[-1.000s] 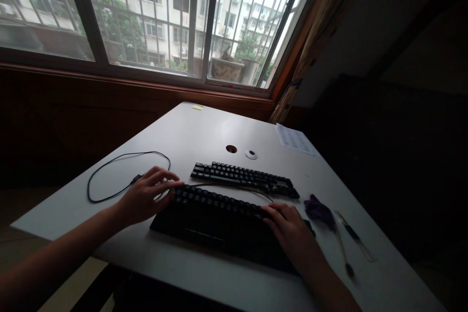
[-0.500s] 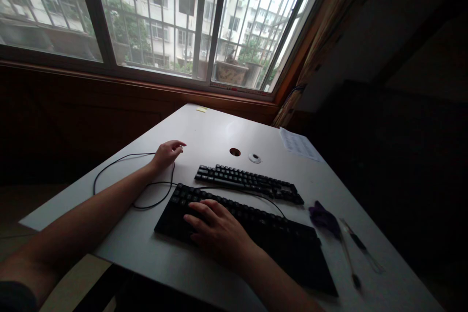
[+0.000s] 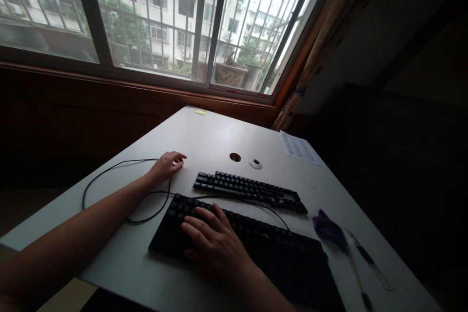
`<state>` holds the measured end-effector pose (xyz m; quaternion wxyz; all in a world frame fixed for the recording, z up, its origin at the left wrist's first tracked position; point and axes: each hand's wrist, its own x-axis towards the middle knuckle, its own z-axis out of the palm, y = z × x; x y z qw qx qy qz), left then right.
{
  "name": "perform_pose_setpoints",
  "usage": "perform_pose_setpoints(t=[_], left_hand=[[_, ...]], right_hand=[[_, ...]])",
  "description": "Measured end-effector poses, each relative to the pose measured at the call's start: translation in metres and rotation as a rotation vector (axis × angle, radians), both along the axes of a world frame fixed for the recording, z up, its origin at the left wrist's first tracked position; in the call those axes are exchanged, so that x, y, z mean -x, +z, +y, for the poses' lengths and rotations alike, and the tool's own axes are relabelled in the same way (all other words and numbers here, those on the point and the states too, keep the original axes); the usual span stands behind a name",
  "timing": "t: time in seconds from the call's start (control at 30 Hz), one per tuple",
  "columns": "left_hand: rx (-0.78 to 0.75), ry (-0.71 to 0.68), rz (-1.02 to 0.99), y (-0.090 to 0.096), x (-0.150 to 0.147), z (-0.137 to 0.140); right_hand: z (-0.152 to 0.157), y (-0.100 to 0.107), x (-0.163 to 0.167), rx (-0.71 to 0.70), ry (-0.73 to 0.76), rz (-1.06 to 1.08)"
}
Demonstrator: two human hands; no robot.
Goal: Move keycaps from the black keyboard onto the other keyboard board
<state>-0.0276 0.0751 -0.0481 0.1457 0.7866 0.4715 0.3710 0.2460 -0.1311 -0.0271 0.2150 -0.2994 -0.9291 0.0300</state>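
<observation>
My left hand (image 3: pixel 168 165) is just over the white table, left of the rows of black keycaps (image 3: pixel 248 190). Its fingers are bent, with a gap between thumb and forefinger, and I see nothing in it. My right hand (image 3: pixel 217 243) lies across the left part of a black keyboard (image 3: pixel 310 263), fingers spread and touching it. Keys show at the keyboard's left end; my hand and shadow hide much of the rest. The keycap rows lie behind it in a keyboard layout; whether they are loose I cannot tell. A black cable (image 3: pixel 86 190) loops beneath my left forearm.
On the right lie a crumpled purple cloth (image 3: pixel 329 229), a thin stick with a dark tip (image 3: pixel 366 301) and a wire tool with a dark handle (image 3: pixel 365 256). A cable hole (image 3: pixel 235 157), its round cover (image 3: pixel 255 164) and printed paper (image 3: pixel 300 147) are farther back.
My left hand has come slightly lower in view, and its thumb and forefinger are farther apart. My right hand stays on the keyboard. The whole view has shifted a little.
</observation>
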Motion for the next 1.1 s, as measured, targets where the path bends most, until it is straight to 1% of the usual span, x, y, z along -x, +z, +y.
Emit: perform_pose_setpoints(t=[0.13, 0.23, 0.3, 0.43, 0.57, 0.63, 0.7, 0.8, 0.93, 1.1], left_hand=[[0.015, -0.023, 0.012, -0.003, 0.003, 0.001], [0.021, -0.042, 0.019, -0.005, 0.003, 0.002], [0.025, -0.054, 0.023, -0.007, 0.003, 0.003], [0.035, -0.059, 0.047, -0.009, 0.003, 0.004], [0.047, -0.064, 0.082, -0.007, 0.003, 0.003], [0.05, -0.068, 0.083, -0.005, 0.003, 0.002], [0.056, -0.073, 0.089, -0.004, 0.002, 0.001], [0.061, -0.075, 0.102, -0.002, 0.001, -0.001], [0.072, -0.074, 0.113, -0.001, 0.001, -0.002], [0.059, -0.068, 0.114, -0.002, 0.001, -0.003]], right_hand=[[-0.002, 0.006, 0.0, -0.011, 0.009, 0.027], [-0.002, 0.014, -0.001, -0.022, -0.013, 0.12], [0.003, 0.021, -0.003, 0.007, -0.029, 0.182], [0.029, 0.035, -0.017, 0.074, -0.069, 0.243], [0.071, 0.043, -0.037, 0.051, -0.168, 0.292], [0.093, 0.041, -0.044, 0.032, -0.219, 0.289], [0.111, 0.037, -0.048, 0.027, -0.266, 0.225], [0.129, 0.027, -0.049, 0.031, -0.304, 0.157], [0.142, 0.018, -0.047, 0.036, -0.318, 0.112], [0.145, 0.013, -0.044, 0.045, -0.309, 0.057]])
